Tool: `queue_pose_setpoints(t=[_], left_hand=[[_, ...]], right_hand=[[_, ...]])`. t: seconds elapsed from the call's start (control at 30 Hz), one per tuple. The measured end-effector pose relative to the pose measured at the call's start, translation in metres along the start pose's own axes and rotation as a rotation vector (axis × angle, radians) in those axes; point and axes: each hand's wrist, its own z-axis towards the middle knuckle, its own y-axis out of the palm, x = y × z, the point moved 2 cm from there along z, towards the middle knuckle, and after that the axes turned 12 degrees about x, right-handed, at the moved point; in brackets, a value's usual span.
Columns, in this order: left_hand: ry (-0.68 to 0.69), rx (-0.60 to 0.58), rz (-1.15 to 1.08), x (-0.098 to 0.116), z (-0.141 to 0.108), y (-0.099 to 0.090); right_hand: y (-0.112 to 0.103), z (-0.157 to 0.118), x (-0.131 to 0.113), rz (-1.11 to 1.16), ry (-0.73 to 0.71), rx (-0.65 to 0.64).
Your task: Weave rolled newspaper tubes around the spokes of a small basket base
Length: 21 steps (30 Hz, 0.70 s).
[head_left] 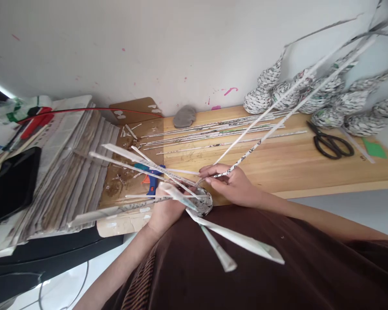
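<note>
A small woven paper piece [204, 204] rests at the table's front edge, against the brown clothing. Rolled paper tubes [236, 237] stick out of it to the left and toward the front. My left hand [170, 204] is closed round its left side, fingers partly hidden behind the tubes. On the right, my right hand [228, 181] pinches a printed paper tube [245, 156] near the piece's upper edge. That tube and a white one [261, 115] run up to the far right.
Loose paper tubes [213, 132] and a grey stone [185, 116] lie behind the hands. Black scissors [330, 144] and several woven paper shapes [258, 100] are at the right. At left are a blue glue gun [153, 181], stacked newspapers [84, 172] and a black phone [14, 185].
</note>
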Motion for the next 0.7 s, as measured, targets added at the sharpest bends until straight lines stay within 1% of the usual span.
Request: queue_pose_setpoints(t=[0.07, 0.13, 0.2, 0.23, 0.3, 0.37, 0.43, 0.5, 0.57, 0.63, 0.7], left_hand=[[-0.035, -0.001, 0.016, -0.001, 0.000, 0.000], [-0.065, 0.007, 0.043, -0.001, 0.002, -0.001], [-0.065, 0.014, 0.053, 0.000, 0.003, -0.001], [-0.067, 0.014, 0.042, 0.001, 0.003, -0.001], [-0.071, 0.021, 0.002, 0.001, 0.003, -0.002], [-0.065, 0.034, -0.031, -0.001, 0.003, -0.002], [-0.068, 0.030, -0.058, -0.004, 0.002, -0.001], [-0.089, 0.019, -0.094, -0.006, 0.002, 0.000], [-0.106, 0.027, -0.123, -0.008, 0.001, 0.002], [-0.112, 0.032, -0.136, -0.009, 0.000, 0.003], [-0.114, 0.022, -0.143, -0.009, -0.001, 0.003]], right_hand=[[-0.001, -0.001, 0.004, -0.012, 0.123, -0.010], [-0.002, -0.003, 0.008, 0.046, 0.263, -0.001], [-0.003, -0.003, 0.010, 0.133, 0.389, 0.047], [-0.004, -0.003, 0.011, 0.167, 0.426, 0.085], [-0.007, -0.002, 0.010, 0.207, 0.432, 0.159], [-0.010, -0.002, 0.007, 0.248, 0.365, 0.204], [-0.012, -0.002, 0.004, 0.309, 0.269, 0.216], [-0.014, -0.004, 0.003, 0.359, 0.209, 0.203], [-0.013, -0.006, 0.005, 0.371, 0.240, 0.145], [-0.011, -0.007, 0.010, 0.344, 0.323, 0.073], [-0.009, -0.007, 0.014, 0.283, 0.403, 0.036]])
